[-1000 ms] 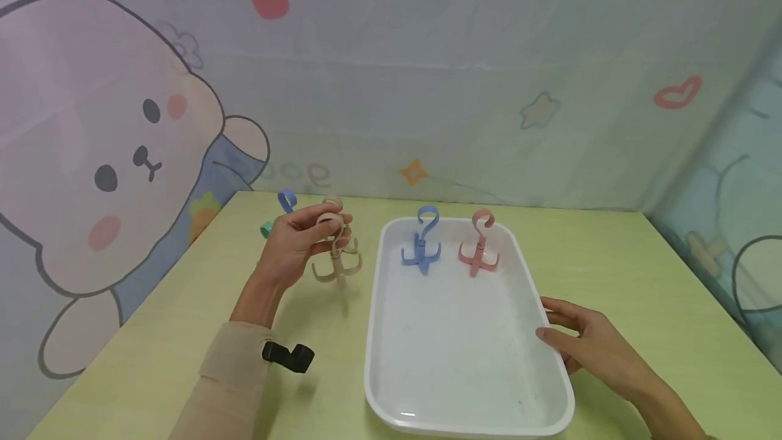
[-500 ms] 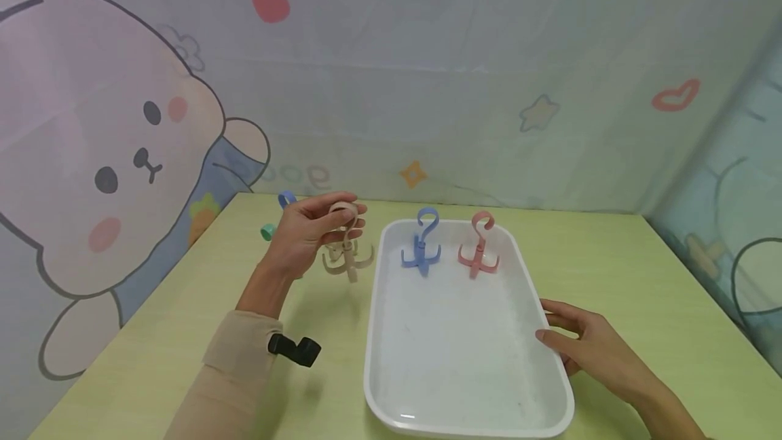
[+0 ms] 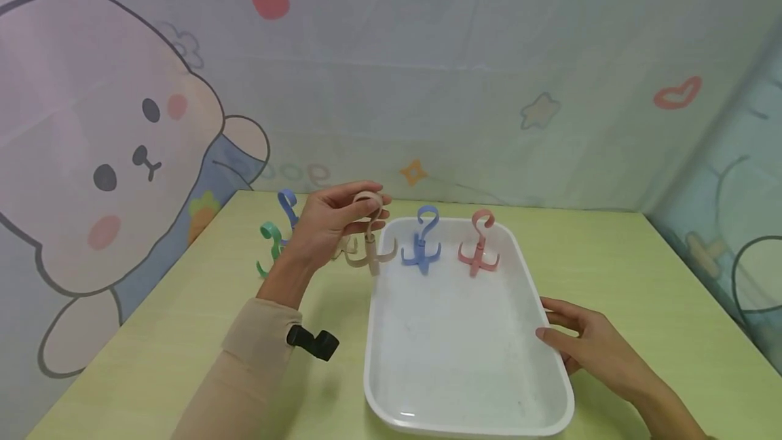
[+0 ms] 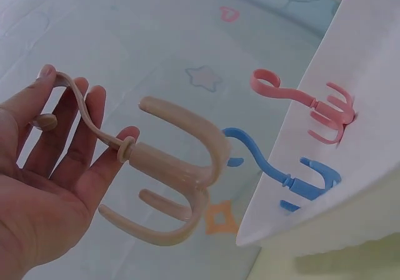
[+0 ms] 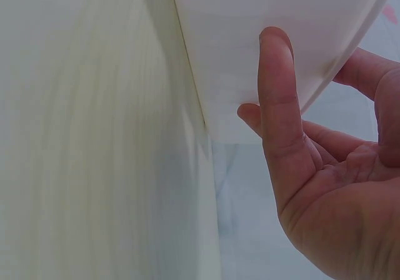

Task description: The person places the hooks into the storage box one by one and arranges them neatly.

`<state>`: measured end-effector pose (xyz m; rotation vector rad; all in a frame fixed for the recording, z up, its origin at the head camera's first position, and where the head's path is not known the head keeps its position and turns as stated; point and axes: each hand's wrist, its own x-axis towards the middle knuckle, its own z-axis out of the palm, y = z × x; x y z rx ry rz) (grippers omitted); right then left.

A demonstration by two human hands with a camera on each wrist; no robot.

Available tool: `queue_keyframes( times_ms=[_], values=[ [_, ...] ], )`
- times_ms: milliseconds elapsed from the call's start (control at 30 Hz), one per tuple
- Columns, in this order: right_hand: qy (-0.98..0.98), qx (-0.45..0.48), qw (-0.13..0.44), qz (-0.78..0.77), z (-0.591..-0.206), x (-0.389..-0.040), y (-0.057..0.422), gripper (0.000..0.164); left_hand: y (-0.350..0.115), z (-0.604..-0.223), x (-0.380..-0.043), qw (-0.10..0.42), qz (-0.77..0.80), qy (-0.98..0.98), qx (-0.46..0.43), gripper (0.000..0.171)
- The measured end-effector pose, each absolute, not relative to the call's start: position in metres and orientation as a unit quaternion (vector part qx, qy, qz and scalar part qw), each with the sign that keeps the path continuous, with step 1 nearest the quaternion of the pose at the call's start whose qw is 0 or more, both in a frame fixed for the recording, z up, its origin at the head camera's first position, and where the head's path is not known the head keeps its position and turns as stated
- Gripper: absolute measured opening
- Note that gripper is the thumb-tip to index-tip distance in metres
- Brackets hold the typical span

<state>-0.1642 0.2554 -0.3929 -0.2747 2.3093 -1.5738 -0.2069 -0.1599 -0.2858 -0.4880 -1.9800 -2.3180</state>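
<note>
My left hand point(image 3: 330, 223) pinches the curved top of a beige four-pronged hanging hook point(image 3: 371, 250). The hook hangs upright over the left rim of a white tray point(image 3: 458, 345), prongs downward. Inside the tray's far end stand a blue hook point(image 3: 421, 250) and a pink hook point(image 3: 479, 250), both seen also in the left wrist view. On the right, my right hand point(image 3: 589, 341) holds the tray's side, thumb at the rim and fingers against the outer wall point(image 5: 231, 55).
Left of the tray, behind my left hand, a green hook point(image 3: 270, 240), another blue hook point(image 3: 287, 202) and a partly hidden beige hook point(image 3: 348, 248) stand on the yellow-green table point(image 3: 153, 358). A cartoon-printed cloth point(image 3: 489, 87) hangs behind the table.
My left hand has carried the beige hook rightward to the tray's left rim, uncovering more of the green and blue hooks. The right hand and tray have stayed in place.
</note>
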Motion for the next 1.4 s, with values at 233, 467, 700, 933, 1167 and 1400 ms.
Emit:
queue_keyframes(
  times_ms=[233, 467, 700, 933, 1167, 1400],
  values=[
    [0.810, -0.101, 0.164, -0.554, -0.391, -0.163, 0.255, 0.073, -0.149, -0.283, -0.210, 0.019, -0.751, -0.637, -0.176, 0.025],
    [0.807, -0.105, 0.164, -0.557, -0.390, -0.162, 0.255, 0.074, -0.139, -0.281, -0.210, 0.015, -0.744, -0.645, -0.173, 0.031],
    [0.809, -0.103, 0.165, -0.555, -0.390, -0.162, 0.255, 0.074, -0.129, -0.280, -0.210, 0.006, -0.743, -0.644, -0.183, 0.032],
    [0.810, -0.104, 0.163, -0.554, -0.390, -0.162, 0.255, 0.073, -0.118, -0.278, -0.212, 0.001, -0.730, -0.654, -0.198, 0.032],
    [0.809, -0.110, 0.164, -0.554, -0.392, -0.163, 0.256, 0.073, -0.107, -0.279, -0.216, -0.007, -0.721, -0.662, -0.206, 0.032],
    [0.811, -0.114, 0.162, -0.550, -0.393, -0.162, 0.257, 0.073, -0.097, -0.281, -0.220, -0.021, -0.718, -0.660, -0.218, 0.032]
  ],
)
